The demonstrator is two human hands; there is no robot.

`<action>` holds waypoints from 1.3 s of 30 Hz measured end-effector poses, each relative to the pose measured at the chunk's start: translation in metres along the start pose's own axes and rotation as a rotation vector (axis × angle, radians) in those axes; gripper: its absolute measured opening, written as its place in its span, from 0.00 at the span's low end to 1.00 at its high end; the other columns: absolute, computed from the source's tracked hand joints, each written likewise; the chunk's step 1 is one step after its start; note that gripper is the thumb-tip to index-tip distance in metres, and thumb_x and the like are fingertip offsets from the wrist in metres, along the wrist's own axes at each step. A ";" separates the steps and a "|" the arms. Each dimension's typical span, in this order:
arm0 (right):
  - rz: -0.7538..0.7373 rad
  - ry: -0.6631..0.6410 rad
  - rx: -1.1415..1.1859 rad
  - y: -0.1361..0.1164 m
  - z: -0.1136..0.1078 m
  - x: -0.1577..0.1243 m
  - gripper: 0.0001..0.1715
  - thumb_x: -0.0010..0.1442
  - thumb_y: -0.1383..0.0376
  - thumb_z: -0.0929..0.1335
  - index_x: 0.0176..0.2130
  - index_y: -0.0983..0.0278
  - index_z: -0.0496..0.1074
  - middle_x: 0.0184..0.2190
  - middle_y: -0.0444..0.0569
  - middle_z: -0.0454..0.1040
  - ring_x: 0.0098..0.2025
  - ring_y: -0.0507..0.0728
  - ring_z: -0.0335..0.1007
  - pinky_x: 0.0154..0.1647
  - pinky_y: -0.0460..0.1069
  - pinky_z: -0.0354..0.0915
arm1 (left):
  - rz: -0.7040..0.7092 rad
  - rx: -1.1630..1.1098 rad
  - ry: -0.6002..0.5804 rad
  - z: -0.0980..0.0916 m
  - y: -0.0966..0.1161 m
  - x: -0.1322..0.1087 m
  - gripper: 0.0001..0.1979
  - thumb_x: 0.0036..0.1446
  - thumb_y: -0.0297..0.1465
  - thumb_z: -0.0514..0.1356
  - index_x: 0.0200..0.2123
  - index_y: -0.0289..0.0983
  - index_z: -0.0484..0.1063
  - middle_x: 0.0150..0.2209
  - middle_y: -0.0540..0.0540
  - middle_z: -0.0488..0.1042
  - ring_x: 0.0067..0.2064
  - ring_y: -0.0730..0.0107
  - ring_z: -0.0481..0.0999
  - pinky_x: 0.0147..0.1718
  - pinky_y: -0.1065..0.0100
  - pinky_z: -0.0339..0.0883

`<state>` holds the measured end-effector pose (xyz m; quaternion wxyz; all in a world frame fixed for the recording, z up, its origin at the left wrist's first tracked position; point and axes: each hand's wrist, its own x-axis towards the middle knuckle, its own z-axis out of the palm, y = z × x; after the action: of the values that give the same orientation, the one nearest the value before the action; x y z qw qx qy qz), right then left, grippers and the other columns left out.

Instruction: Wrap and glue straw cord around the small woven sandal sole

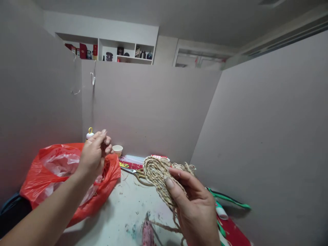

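Note:
My right hand grips a flat oval coil of braided straw cord between thumb and fingers, above the table. A loose length of cord hangs below that hand, and more braided straw shows behind the fingers. My left hand is raised to the left, apart from the coil, in front of a red plastic bag. Its fingers are curled with the tips together; anything between them is too small or hidden to make out. Below the coil lies a pink, stained tool with a pointed tip, which looks like a hot glue gun.
Gold-handled scissors, translucent sticks and a paper cup sit at the back of the stained white table. A green strap and a white roll are at right. Grey partitions enclose three sides.

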<state>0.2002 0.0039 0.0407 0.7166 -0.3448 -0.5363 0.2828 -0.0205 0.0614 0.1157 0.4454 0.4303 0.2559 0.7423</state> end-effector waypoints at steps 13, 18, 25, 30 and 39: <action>0.033 0.162 0.098 0.014 0.002 0.006 0.16 0.52 0.60 0.76 0.41 0.59 0.78 0.40 0.49 0.80 0.43 0.59 0.75 0.46 0.54 0.69 | -0.293 0.046 -0.453 0.019 -0.061 -0.048 0.14 0.52 0.38 0.67 0.26 0.33 0.71 0.18 0.54 0.69 0.18 0.81 0.66 0.20 0.75 0.62; 0.005 0.182 0.090 0.015 0.006 0.005 0.15 0.52 0.60 0.76 0.41 0.56 0.78 0.41 0.46 0.81 0.43 0.57 0.76 0.46 0.51 0.69 | -0.323 -0.054 -0.487 0.024 -0.067 -0.067 0.11 0.51 0.35 0.69 0.29 0.33 0.74 0.25 0.48 0.77 0.24 0.75 0.75 0.26 0.72 0.68; -0.063 0.207 -0.013 0.012 0.010 -0.002 0.12 0.51 0.61 0.76 0.39 0.57 0.80 0.38 0.47 0.83 0.40 0.57 0.78 0.41 0.49 0.72 | -0.340 -0.093 -0.492 0.023 -0.067 -0.066 0.10 0.51 0.34 0.69 0.28 0.33 0.73 0.24 0.48 0.77 0.24 0.75 0.75 0.27 0.72 0.69; -0.067 0.223 -0.034 0.011 0.013 -0.003 0.10 0.51 0.61 0.76 0.37 0.57 0.80 0.36 0.46 0.83 0.37 0.55 0.78 0.38 0.47 0.72 | -0.349 -0.076 -0.502 0.024 -0.067 -0.066 0.11 0.53 0.34 0.67 0.27 0.33 0.71 0.24 0.48 0.75 0.24 0.75 0.74 0.27 0.72 0.68; -0.025 0.161 0.058 0.014 0.012 -0.001 0.12 0.53 0.62 0.75 0.39 0.60 0.77 0.34 0.46 0.81 0.34 0.54 0.77 0.33 0.46 0.71 | -0.466 -0.187 -0.651 0.025 -0.064 -0.063 0.18 0.47 0.30 0.68 0.43 0.36 0.72 0.33 0.50 0.68 0.26 0.78 0.68 0.26 0.72 0.72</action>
<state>0.1879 0.0134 0.0314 0.7706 -0.3387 -0.4728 0.2606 0.0443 0.0357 0.0538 0.6967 0.5308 0.1235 0.4665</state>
